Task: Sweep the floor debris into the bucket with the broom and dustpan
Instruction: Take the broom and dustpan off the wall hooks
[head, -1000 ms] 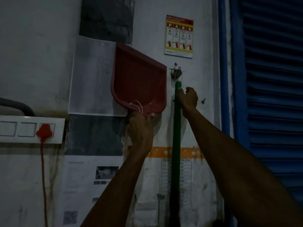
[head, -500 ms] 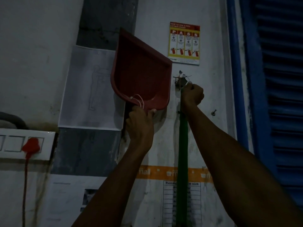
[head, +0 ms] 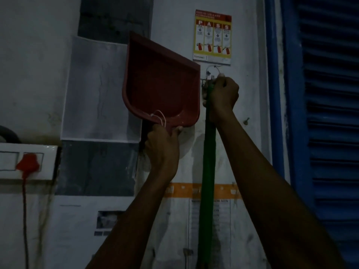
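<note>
Two raised hands work at a dim white wall: the left hand grips the handle of a red plastic dustpan held upright, while the right hand clenches the top of a green broom handle beside a metal hook.

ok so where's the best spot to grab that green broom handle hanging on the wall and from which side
Grip the green broom handle just below its top end, where the right hand holds it now, coming from the right. The shaft hangs upright against the wall, its top at the hook, and the red dustpan crowds the left side.
</note>
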The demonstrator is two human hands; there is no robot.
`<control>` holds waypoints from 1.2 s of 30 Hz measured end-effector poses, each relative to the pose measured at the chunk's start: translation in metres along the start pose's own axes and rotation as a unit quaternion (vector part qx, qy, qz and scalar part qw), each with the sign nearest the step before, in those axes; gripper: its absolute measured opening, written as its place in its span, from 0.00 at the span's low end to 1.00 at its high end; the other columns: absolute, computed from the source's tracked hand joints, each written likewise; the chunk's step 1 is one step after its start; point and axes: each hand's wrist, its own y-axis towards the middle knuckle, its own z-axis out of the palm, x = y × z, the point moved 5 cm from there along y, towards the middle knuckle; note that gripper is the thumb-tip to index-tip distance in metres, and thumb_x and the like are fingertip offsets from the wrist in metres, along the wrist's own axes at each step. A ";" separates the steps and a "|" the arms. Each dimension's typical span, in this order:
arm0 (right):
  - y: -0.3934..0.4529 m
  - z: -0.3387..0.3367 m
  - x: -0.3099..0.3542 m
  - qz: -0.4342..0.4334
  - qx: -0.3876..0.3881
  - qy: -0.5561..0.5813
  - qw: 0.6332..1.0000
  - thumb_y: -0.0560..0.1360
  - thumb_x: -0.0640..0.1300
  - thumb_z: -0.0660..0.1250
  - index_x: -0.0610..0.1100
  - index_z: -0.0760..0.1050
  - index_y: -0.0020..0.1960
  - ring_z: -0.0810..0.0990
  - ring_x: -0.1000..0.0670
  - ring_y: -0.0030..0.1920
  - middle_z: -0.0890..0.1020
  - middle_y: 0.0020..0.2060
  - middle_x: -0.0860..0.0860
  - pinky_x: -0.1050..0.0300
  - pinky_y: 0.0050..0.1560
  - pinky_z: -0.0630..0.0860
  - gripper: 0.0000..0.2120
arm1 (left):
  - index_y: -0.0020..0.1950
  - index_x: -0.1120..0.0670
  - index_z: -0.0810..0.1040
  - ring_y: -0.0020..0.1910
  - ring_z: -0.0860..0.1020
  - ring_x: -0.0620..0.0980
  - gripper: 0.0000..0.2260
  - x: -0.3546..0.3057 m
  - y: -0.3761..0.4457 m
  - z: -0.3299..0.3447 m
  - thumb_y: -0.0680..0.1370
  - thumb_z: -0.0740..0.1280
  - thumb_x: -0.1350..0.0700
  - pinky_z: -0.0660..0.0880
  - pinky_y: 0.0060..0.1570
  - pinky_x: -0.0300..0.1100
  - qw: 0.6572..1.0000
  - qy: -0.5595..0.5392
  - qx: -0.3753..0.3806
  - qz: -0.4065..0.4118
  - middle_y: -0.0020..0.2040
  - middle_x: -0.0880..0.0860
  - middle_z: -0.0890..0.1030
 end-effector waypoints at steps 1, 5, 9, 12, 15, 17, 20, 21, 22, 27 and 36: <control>-0.016 -0.005 0.002 -0.012 -0.002 -0.027 1.000 0.85 0.50 0.55 0.47 0.73 0.40 0.84 0.41 0.39 0.81 0.38 0.45 0.37 0.38 0.82 0.18 | 0.54 0.61 0.77 0.45 0.81 0.56 0.21 0.007 -0.007 -0.002 0.76 0.71 0.43 0.74 0.37 0.45 1.000 -0.015 0.006 -0.007 0.49 0.57 0.82; -0.090 -0.024 0.011 0.000 0.014 -0.032 0.999 0.85 0.57 0.52 0.46 0.73 0.48 0.82 0.44 0.39 0.78 0.37 0.49 0.43 0.41 0.82 0.18 | 0.52 0.59 0.77 0.43 0.80 0.51 0.19 0.037 -0.046 -0.020 0.76 0.70 0.43 0.74 0.39 0.43 0.995 -0.087 0.031 -0.044 0.46 0.53 0.81; -0.161 -0.041 0.019 -0.017 0.060 -0.070 0.996 0.79 0.54 0.68 0.46 0.73 0.58 0.79 0.53 0.34 0.77 0.35 0.51 0.49 0.37 0.81 0.14 | 0.49 0.58 0.77 0.38 0.81 0.52 0.18 0.075 -0.091 -0.055 0.75 0.71 0.42 0.80 0.38 0.47 0.987 -0.102 0.051 -0.111 0.42 0.53 0.82; -0.218 -0.049 0.020 -0.011 0.115 -0.114 0.987 0.77 0.43 0.71 0.47 0.70 0.67 0.79 0.58 0.37 0.79 0.41 0.52 0.59 0.39 0.80 0.20 | 0.48 0.55 0.77 0.34 0.81 0.54 0.23 0.109 -0.129 -0.090 0.71 0.70 0.35 0.81 0.33 0.54 0.973 -0.120 0.073 -0.182 0.40 0.52 0.82; -0.280 -0.058 0.019 0.005 0.170 -0.123 0.978 0.78 0.34 0.67 0.47 0.67 0.72 0.79 0.63 0.40 0.80 0.47 0.51 0.68 0.39 0.77 0.25 | 0.50 0.52 0.78 0.35 0.83 0.53 0.28 0.138 -0.174 -0.136 0.66 0.69 0.30 0.82 0.35 0.53 0.955 -0.121 0.110 -0.249 0.41 0.49 0.84; -0.325 -0.062 0.024 0.010 0.205 -0.123 0.971 0.78 0.32 0.65 0.46 0.67 0.73 0.79 0.62 0.43 0.80 0.48 0.52 0.67 0.42 0.77 0.25 | 0.52 0.49 0.79 0.36 0.83 0.49 0.27 0.151 -0.206 -0.177 0.65 0.70 0.30 0.82 0.37 0.48 0.944 -0.114 0.124 -0.284 0.43 0.46 0.84; -0.381 -0.071 0.035 0.033 0.234 -0.124 0.964 0.79 0.32 0.64 0.45 0.68 0.73 0.79 0.64 0.46 0.79 0.48 0.57 0.67 0.49 0.76 0.24 | 0.55 0.53 0.80 0.34 0.81 0.38 0.15 0.151 -0.247 -0.239 0.73 0.75 0.48 0.74 0.30 0.29 0.926 -0.139 0.140 -0.322 0.45 0.50 0.84; -0.400 -0.074 0.041 0.044 0.241 -0.126 0.961 0.79 0.32 0.64 0.44 0.68 0.73 0.78 0.64 0.47 0.79 0.48 0.57 0.67 0.51 0.76 0.24 | 0.53 0.52 0.81 0.34 0.80 0.37 0.10 0.150 -0.260 -0.260 0.74 0.75 0.51 0.73 0.29 0.28 0.925 -0.137 0.141 -0.325 0.44 0.50 0.84; -0.419 -0.077 0.047 0.056 0.248 -0.123 0.959 0.79 0.32 0.65 0.44 0.68 0.72 0.79 0.63 0.48 0.79 0.48 0.55 0.67 0.53 0.76 0.24 | 0.50 0.49 0.80 0.34 0.81 0.37 0.08 0.148 -0.274 -0.282 0.74 0.75 0.50 0.76 0.32 0.31 0.929 -0.124 0.139 -0.319 0.43 0.49 0.83; -0.511 -0.098 0.084 0.063 0.280 -0.089 0.954 0.79 0.32 0.64 0.40 0.69 0.71 0.80 0.51 0.53 0.79 0.51 0.48 0.61 0.58 0.77 0.21 | 0.50 0.54 0.79 0.35 0.83 0.55 0.13 0.144 -0.346 -0.381 0.72 0.76 0.49 0.77 0.31 0.45 0.907 -0.101 0.133 -0.387 0.40 0.54 0.84; -0.653 -0.143 0.169 0.127 0.297 -0.039 0.946 0.78 0.34 0.65 0.40 0.73 0.67 0.78 0.62 0.52 0.78 0.49 0.55 0.69 0.57 0.72 0.18 | 0.51 0.50 0.79 0.39 0.83 0.57 0.10 0.122 -0.463 -0.540 0.73 0.76 0.58 0.75 0.29 0.43 0.846 -0.093 0.091 -0.517 0.47 0.52 0.86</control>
